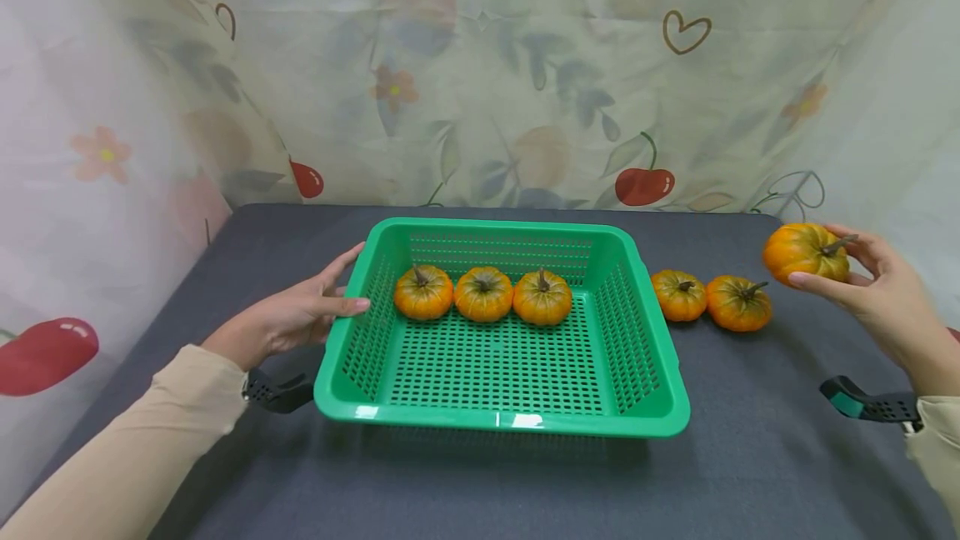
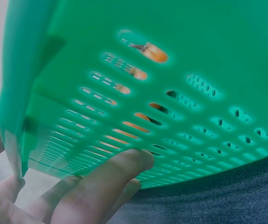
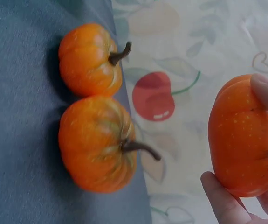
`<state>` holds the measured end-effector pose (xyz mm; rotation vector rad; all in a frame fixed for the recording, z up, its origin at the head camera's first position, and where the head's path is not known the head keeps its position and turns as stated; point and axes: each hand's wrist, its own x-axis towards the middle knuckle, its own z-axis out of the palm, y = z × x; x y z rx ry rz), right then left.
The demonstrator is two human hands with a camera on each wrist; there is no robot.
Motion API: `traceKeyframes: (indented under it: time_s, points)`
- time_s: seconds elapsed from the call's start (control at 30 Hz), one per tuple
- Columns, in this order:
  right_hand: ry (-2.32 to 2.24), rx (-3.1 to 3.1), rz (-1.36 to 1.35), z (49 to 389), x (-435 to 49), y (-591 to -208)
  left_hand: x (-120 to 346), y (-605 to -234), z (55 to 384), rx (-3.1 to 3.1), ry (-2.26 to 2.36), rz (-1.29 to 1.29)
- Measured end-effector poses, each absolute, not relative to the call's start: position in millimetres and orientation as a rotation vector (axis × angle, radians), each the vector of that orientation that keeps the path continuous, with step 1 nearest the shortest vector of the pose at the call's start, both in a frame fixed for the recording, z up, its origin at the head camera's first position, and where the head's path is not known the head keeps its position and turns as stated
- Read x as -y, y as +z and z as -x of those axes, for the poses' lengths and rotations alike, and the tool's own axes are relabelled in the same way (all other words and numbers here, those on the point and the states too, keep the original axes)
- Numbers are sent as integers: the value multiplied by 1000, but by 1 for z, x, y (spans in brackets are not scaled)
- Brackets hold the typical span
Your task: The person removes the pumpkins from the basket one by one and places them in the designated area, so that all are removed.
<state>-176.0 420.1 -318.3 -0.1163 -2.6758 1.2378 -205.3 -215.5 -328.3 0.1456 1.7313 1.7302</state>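
Note:
My left hand [image 1: 303,312] grips the left rim of a green plastic basket [image 1: 495,422], thumb over the rim. In the left wrist view the fingers [image 2: 103,186] lie against the slotted outer wall. Three small orange pumpkins [image 1: 483,294] sit in a row inside the basket, toward its back. At the far right, my right hand [image 1: 888,294] holds another small pumpkin [image 1: 801,253] above the table, thumb and fingers around its sides. Below and left of it, two more pumpkins [image 1: 738,304] stand side by side on the table, their brown stems showing in the right wrist view.
A dark grey cloth [image 1: 480,490] covers the table. Behind it hangs a pale printed curtain [image 1: 480,65] with cherries, flowers and leaves, close to the table's back edge and along both sides. Each wrist wears a black strap [image 1: 277,392].

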Motion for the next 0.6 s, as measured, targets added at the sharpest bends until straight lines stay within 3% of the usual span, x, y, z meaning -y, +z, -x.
traceKeyframes:
  time_s: [0.6]
  points:
    - [1161,2723,274,181,-452,-353,215,-328,205,-1725,1737,-145]
